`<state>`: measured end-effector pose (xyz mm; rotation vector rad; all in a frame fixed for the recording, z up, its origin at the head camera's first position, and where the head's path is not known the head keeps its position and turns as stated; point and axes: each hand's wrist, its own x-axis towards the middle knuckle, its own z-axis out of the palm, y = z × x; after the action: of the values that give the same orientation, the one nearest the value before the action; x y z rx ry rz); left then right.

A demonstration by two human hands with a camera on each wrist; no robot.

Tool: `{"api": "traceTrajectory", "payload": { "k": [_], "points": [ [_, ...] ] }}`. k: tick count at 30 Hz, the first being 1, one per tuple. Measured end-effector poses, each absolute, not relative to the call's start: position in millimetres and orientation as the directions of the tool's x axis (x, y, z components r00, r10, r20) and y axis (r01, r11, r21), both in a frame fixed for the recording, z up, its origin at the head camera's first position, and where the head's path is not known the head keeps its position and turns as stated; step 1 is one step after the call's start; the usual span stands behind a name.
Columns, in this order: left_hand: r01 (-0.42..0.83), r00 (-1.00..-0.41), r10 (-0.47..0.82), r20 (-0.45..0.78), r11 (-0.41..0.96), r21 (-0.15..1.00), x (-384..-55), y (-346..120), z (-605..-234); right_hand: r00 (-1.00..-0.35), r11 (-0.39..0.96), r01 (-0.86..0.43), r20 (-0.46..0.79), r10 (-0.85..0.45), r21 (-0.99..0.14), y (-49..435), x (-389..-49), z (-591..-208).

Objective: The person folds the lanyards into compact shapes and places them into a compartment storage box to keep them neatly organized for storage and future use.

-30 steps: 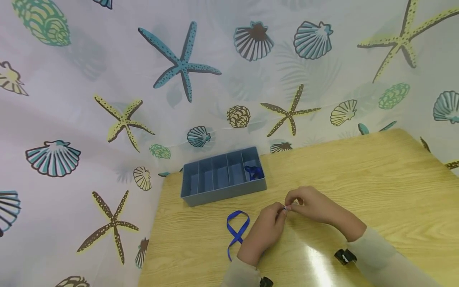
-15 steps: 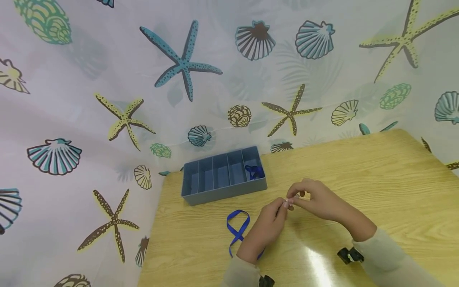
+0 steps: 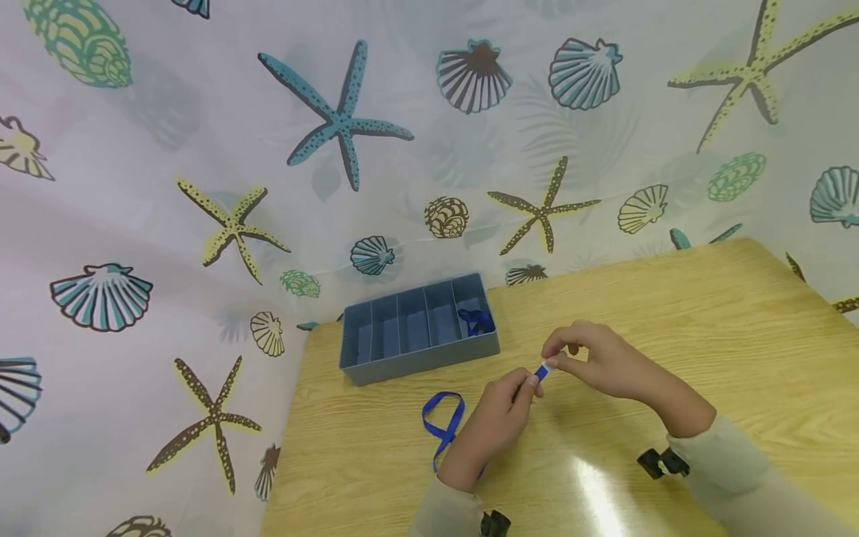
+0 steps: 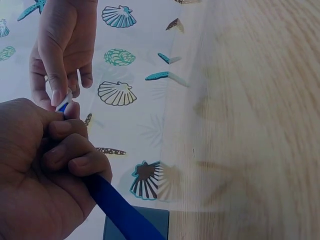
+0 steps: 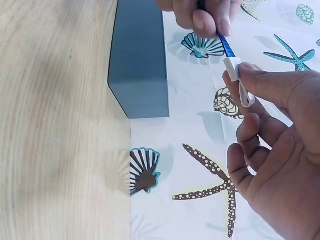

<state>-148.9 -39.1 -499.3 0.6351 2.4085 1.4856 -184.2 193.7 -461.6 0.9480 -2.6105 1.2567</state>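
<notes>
A blue lanyard (image 4: 125, 215) runs through my left hand (image 3: 496, 421), whose curled fingers grip it near its end. The rest of the strap loops over the table to the left of that hand. At the lanyard's end is a white plastic fitting (image 5: 232, 67) with a thin white loop. My right hand (image 3: 600, 362) pinches this fitting between thumb and index finger, its other fingers loosely bent. A short stretch of blue strap shows between the two hands, which are held close together in front of the box.
A grey-blue box (image 3: 419, 364) with several compartments stands at the back of the wooden table (image 3: 671, 321). In its rightmost compartment lies a dark blue bundle (image 3: 476, 322). Behind the table hangs a white curtain (image 3: 403, 60) printed with shells and starfish.
My right hand has moved up and to the right, away from the left. The blue strap end and white fitting now show between the hands. The left hand has shifted slightly upward.
</notes>
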Motion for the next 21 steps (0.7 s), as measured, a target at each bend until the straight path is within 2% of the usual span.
{"api": "traceTrajectory", "payload": {
  "k": [16,21],
  "points": [
    [0.222,-0.871,0.491,0.006,0.385,0.896,-145,-43,-492,-0.815,0.501,-0.578,0.427,-0.392,-0.644,227,-192,-440],
    [0.227,-0.867,0.497,0.012,0.374,0.900,-145,-43,-488,-0.845,0.523,-0.535,0.402,-0.353,-0.664,235,-192,-435]
  ]
}}
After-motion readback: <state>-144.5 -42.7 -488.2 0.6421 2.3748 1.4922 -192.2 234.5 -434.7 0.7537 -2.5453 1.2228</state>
